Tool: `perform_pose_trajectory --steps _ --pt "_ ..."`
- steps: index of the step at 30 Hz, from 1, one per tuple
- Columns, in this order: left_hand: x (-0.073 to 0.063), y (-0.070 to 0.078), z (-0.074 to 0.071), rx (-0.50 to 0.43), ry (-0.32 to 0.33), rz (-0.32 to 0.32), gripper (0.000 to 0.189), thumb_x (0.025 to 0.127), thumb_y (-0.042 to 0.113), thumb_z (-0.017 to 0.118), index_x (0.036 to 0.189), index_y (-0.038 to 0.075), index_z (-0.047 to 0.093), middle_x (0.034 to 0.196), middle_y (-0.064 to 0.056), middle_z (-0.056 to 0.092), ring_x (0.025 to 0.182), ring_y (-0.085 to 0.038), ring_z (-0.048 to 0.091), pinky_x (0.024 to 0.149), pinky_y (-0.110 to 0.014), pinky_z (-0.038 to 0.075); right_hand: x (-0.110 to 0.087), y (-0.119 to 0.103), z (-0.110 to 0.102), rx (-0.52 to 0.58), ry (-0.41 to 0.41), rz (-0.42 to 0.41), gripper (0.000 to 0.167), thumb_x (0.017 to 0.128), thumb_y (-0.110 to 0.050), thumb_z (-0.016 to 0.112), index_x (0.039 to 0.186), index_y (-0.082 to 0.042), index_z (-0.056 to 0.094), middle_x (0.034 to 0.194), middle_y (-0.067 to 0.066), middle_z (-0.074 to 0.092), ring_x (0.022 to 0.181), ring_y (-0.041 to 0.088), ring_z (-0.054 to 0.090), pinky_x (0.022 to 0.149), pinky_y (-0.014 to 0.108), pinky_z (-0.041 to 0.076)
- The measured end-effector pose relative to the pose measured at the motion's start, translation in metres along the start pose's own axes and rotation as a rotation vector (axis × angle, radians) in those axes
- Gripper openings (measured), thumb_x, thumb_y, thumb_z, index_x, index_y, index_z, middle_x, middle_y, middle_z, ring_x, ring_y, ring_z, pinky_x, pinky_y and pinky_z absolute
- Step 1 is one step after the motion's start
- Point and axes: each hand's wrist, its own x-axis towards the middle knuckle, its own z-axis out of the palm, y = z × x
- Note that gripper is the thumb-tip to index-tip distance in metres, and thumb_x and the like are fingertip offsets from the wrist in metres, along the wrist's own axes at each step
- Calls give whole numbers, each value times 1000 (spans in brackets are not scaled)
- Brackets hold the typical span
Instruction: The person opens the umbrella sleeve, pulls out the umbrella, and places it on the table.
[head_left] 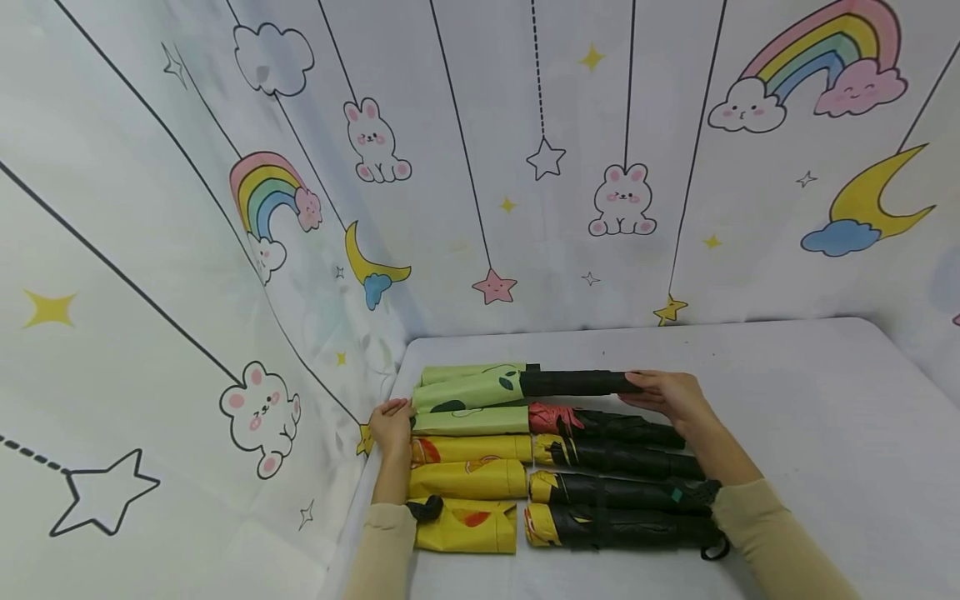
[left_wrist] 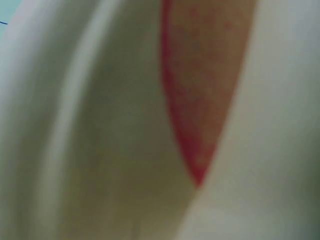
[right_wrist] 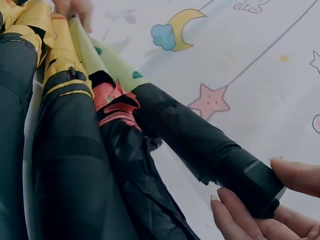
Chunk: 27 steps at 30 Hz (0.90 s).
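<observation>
A folded umbrella with a black end and a light green, leaf-printed cover lies between both hands. My right hand grips the tip of its black end, thumb on one side and fingers under it in the right wrist view. At the green cover's far end, my left hand holds it with bent fingers. Just below lies another green cover beside a red-and-black rolled umbrella. The left wrist view shows mostly a pale sleeve, with that hand hidden.
Toward the front, several yellow fruit-printed covers lie stacked in rows beside black rolled umbrellas. One more green cover lies behind. The white table meets a cartoon-printed cloth wall at its back and left.
</observation>
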Motion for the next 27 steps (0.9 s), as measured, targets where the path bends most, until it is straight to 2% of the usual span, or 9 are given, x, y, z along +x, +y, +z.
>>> perform_pose_trajectory --steps 5,12,15,18,21,23,27 --pt "-1 0 0 8 6 9 45 88 -16 69 131 -13 56 124 -28 63 118 -37 66 86 -25 60 -1 1 -4 6 -2 -8 66 99 -22 74 150 10 45 120 0 75 112 32 72 107 46 50" --pt "-1 -1 0 14 3 19 44 88 -16 69 131 -13 56 126 -30 64 120 -38 66 86 -24 60 -2 2 -10 4 -13 -3 63 99 -24 74 147 8 49 113 0 77 110 28 73 102 40 55" --pt "-1 -1 0 19 6 20 44 89 -16 69 131 -12 56 125 -29 64 118 -37 66 84 -23 59 -3 3 -13 -9 -20 -9 65 100 -24 73 149 10 47 113 0 77 109 27 74 107 45 50" --pt "-2 -1 0 23 9 20 44 89 -15 70 131 -13 56 125 -29 64 117 -36 66 84 -23 59 -4 4 -16 -15 -27 -6 69 101 -25 72 151 10 42 114 1 77 110 27 73 119 54 35" --pt "-3 -1 -1 21 8 19 44 90 -14 70 132 -13 55 125 -29 63 118 -37 66 86 -24 60 -4 5 -18 -23 -23 -2 69 101 -25 72 152 10 41 113 1 78 111 28 73 121 55 28" --pt "-2 -1 -1 20 4 17 44 90 -14 70 132 -13 55 125 -28 63 119 -37 65 87 -26 60 -4 6 -19 -18 -26 -6 67 102 -24 71 152 10 42 113 1 78 112 30 72 119 52 33" --pt "-2 -1 -1 10 -5 13 44 91 -15 69 132 -13 55 125 -29 62 121 -40 65 90 -28 60 -4 7 -23 11 -29 -14 62 101 -20 71 149 10 45 112 0 78 111 31 72 107 46 50"
